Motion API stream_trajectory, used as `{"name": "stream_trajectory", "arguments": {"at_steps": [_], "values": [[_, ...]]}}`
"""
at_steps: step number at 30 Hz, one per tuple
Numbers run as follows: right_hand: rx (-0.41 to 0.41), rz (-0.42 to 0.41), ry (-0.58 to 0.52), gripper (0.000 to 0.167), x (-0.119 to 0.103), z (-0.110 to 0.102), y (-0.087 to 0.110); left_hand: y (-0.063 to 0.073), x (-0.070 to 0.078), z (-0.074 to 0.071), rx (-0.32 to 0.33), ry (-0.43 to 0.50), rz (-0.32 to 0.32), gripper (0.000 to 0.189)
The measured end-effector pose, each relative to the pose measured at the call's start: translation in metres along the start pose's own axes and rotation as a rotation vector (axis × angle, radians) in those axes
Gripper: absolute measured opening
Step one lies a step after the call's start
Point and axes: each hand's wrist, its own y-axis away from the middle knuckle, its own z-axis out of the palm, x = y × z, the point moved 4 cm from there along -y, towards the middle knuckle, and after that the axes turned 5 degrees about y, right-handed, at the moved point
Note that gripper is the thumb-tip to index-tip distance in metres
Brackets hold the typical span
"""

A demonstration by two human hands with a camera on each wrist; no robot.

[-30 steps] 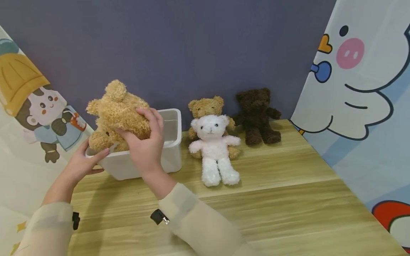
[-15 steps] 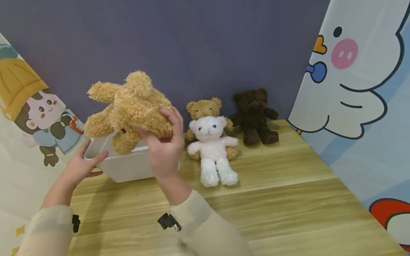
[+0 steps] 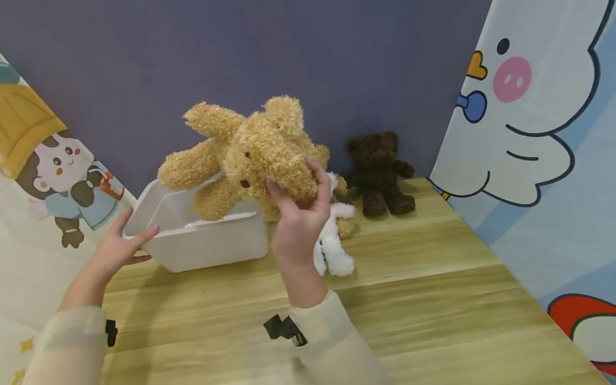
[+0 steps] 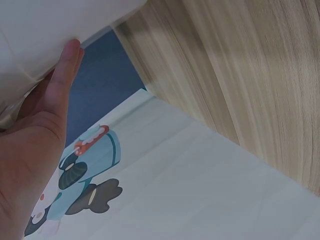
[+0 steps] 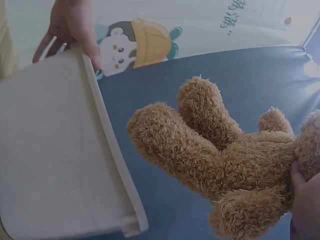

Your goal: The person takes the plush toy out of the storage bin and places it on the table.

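My right hand (image 3: 302,227) grips a tan teddy bear (image 3: 271,152) by its head, with thumb and fingers sunk into the fur. The bear hangs sideways in the air, its legs pointing left over a white plastic bin (image 3: 209,246). In the right wrist view the bear's body (image 5: 250,160) shows apart from the bin's rim. My left hand (image 3: 109,248) holds the bin's left end, thumb at the rim and fingers along the outer wall. A white teddy bear (image 3: 332,254) sits on the table, partly hidden behind my right hand and the held bear.
A dark brown teddy bear (image 3: 377,171) sits against the purple-grey back wall (image 3: 385,64). Another tan bear (image 3: 345,229), mostly covered, leans behind the white one. Cartoon-printed panels flank the wooden table (image 3: 409,310) on both sides.
My right hand has lifted the tan teddy bear out of the bin and carried it right, turning it so its face shows. My left hand stays on the bin.
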Motion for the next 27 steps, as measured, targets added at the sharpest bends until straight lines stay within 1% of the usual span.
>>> {"name": "stream_trajectory", "arguments": {"at_steps": [5, 11, 16, 22, 27], "values": [[0.021, -0.043, -0.015, 0.053, -0.015, -0.014, -0.011, -0.002, 0.0, -0.001, 0.009, 0.0, 0.011, 0.103], [0.06, -0.062, -0.025, 0.053, -0.025, -0.032, -0.019, -0.002, 0.002, 0.0, 0.013, 0.004, 0.042, 0.099], [0.062, -0.085, -0.017, 0.054, -0.036, -0.045, -0.03, -0.002, 0.003, 0.002, 0.009, 0.009, 0.047, 0.098], [0.059, -0.104, 0.062, 0.054, -0.056, -0.064, -0.045, -0.004, 0.002, 0.003, 0.016, 0.003, 0.046, 0.099], [0.056, -0.085, 0.155, 0.054, -0.069, -0.081, -0.052, -0.004, 0.0, 0.001, 0.023, 0.01, 0.043, 0.1]]}}
